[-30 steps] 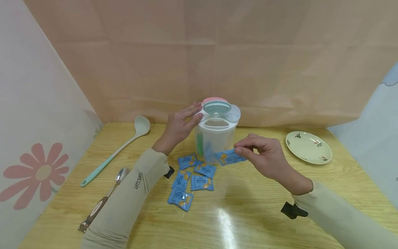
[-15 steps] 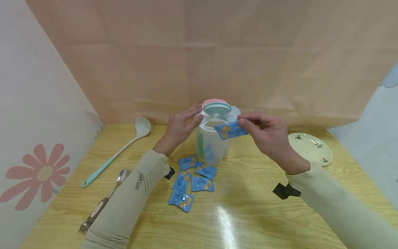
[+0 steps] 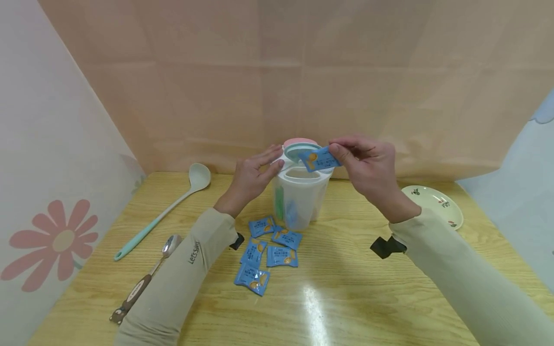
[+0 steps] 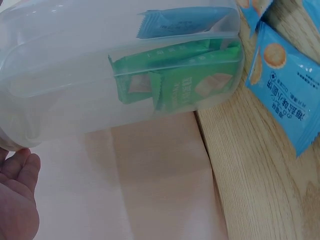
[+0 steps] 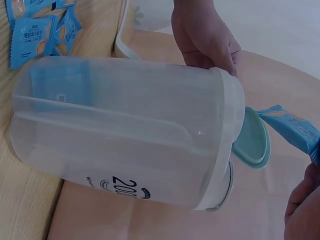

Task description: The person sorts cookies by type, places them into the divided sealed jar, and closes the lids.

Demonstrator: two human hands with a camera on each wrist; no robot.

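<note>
A clear plastic container (image 3: 298, 197) with a white top and raised teal flap (image 3: 298, 151) stands at the back middle of the wooden table (image 3: 368, 307). My left hand (image 3: 270, 158) rests straight fingers against its top left rim. My right hand (image 3: 335, 153) pinches a blue snack packet (image 3: 318, 159) just above the container's open mouth. The left wrist view shows green packets (image 4: 185, 85) and a blue packet (image 4: 180, 22) inside the container (image 4: 100, 75). In the right wrist view the held packet (image 5: 290, 127) hangs beside the teal flap (image 5: 252, 140).
Several loose blue packets (image 3: 270, 247) lie in front of the container. A pale green ladle (image 3: 160, 211) and a brown-handled spoon (image 3: 144, 278) lie at the left. A patterned plate (image 3: 433, 204) sits at the right. Paper walls enclose the table.
My right hand has lifted the blue packet from table height beside the container up to just above its open mouth. The left hand stayed on the rim.
</note>
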